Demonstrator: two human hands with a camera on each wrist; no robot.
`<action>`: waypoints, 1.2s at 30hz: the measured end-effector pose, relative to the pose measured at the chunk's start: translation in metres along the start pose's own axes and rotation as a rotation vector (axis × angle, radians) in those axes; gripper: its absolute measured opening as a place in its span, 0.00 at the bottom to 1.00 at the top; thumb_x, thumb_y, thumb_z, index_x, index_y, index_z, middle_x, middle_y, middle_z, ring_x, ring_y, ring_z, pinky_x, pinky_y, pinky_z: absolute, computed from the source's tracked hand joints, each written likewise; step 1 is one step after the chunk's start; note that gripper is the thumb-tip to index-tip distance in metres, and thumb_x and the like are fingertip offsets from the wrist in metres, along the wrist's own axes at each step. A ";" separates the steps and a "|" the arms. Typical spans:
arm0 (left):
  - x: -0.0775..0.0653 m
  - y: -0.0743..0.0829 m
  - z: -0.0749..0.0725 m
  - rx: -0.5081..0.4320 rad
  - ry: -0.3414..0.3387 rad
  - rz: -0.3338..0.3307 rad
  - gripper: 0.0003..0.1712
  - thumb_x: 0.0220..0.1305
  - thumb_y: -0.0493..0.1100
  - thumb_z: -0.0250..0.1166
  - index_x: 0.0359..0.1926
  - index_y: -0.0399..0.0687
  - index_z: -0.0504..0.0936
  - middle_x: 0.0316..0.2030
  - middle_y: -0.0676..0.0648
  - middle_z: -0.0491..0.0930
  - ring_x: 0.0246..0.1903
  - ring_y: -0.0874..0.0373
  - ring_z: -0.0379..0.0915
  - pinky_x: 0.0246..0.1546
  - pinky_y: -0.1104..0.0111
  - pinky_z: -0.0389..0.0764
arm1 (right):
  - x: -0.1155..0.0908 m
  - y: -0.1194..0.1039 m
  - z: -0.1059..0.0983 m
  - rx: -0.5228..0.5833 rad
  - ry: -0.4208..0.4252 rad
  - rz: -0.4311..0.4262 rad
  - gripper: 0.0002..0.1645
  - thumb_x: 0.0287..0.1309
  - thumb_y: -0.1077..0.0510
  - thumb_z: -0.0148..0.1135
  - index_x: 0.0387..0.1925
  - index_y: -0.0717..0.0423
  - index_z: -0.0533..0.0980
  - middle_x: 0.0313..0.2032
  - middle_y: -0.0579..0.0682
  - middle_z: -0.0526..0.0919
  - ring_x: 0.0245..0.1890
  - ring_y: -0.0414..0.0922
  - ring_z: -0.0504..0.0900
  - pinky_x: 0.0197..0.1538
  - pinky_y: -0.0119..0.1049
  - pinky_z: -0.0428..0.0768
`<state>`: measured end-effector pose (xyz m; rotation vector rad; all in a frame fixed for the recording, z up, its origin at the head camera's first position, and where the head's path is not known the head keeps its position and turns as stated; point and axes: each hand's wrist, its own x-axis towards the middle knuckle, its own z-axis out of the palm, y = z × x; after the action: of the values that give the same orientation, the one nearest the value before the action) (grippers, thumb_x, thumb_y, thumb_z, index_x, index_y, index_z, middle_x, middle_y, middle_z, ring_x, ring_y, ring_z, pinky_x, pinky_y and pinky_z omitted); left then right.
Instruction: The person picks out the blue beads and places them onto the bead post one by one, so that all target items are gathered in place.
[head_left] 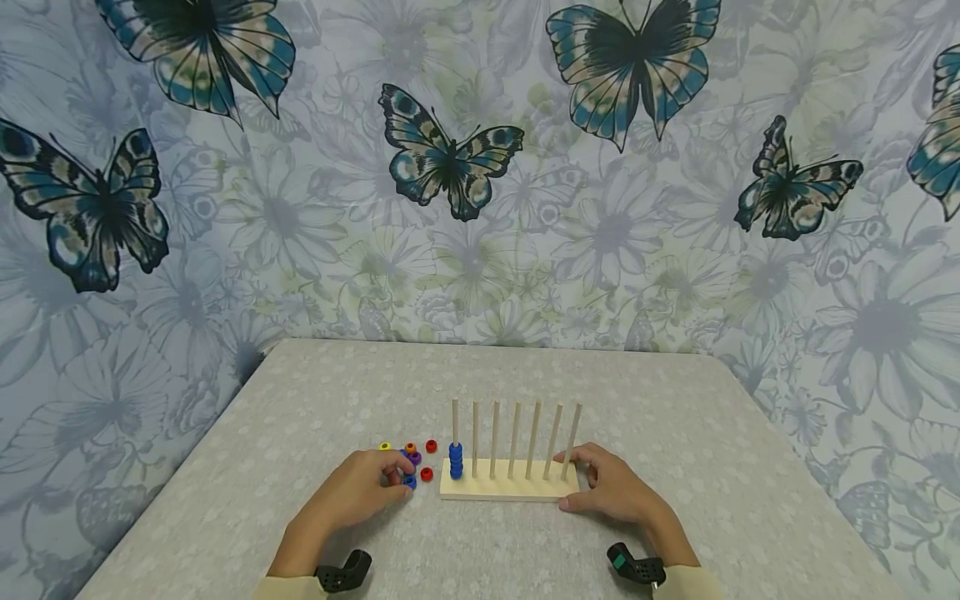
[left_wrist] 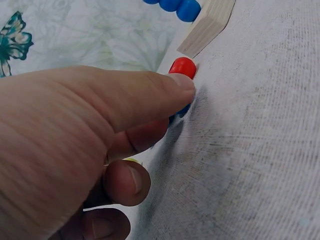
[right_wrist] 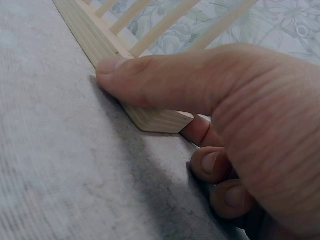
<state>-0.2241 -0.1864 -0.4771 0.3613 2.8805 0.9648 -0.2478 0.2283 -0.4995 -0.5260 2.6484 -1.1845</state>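
A wooden peg stand [head_left: 510, 487] with several upright pegs rests on the table, and blue beads [head_left: 456, 461] are stacked on its leftmost peg. My right hand [head_left: 611, 487] grips the right end of its base [right_wrist: 155, 120], thumb along the front and fingers behind. Left of the stand, my left hand [head_left: 363, 487] has thumb and index finger around a loose blue bead [head_left: 409, 482]. In the left wrist view the thumb mostly hides that blue bead [left_wrist: 184, 110]. Just beyond the thumb is a red bead [left_wrist: 183, 67].
Near the left hand lie loose beads: a red bead [head_left: 431, 446], another red bead [head_left: 427, 474], an orange bead [head_left: 410, 448], a purple bead [head_left: 415, 458] and a yellow bead [head_left: 385, 446]. A patterned cloth covers the table [head_left: 480, 550]. Butterfly-printed fabric [head_left: 480, 275] stands behind.
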 end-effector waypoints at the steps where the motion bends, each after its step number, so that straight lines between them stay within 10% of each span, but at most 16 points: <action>1: 0.000 0.000 0.000 -0.001 -0.001 0.002 0.11 0.55 0.45 0.76 0.40 0.60 0.86 0.27 0.61 0.78 0.28 0.64 0.71 0.29 0.69 0.72 | 0.000 0.000 0.000 0.001 -0.001 0.001 0.37 0.41 0.43 0.82 0.57 0.36 0.78 0.43 0.46 0.75 0.27 0.40 0.66 0.29 0.31 0.69; 36: 0.000 -0.002 0.001 -0.009 -0.022 0.018 0.09 0.57 0.43 0.74 0.38 0.60 0.85 0.27 0.62 0.78 0.27 0.64 0.71 0.29 0.70 0.71 | 0.000 0.003 0.001 -0.007 0.000 -0.003 0.35 0.42 0.43 0.81 0.56 0.33 0.78 0.43 0.46 0.75 0.28 0.40 0.67 0.30 0.32 0.69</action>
<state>-0.2247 -0.1870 -0.4794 0.3955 2.8572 0.9695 -0.2486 0.2293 -0.5021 -0.5316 2.6541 -1.1761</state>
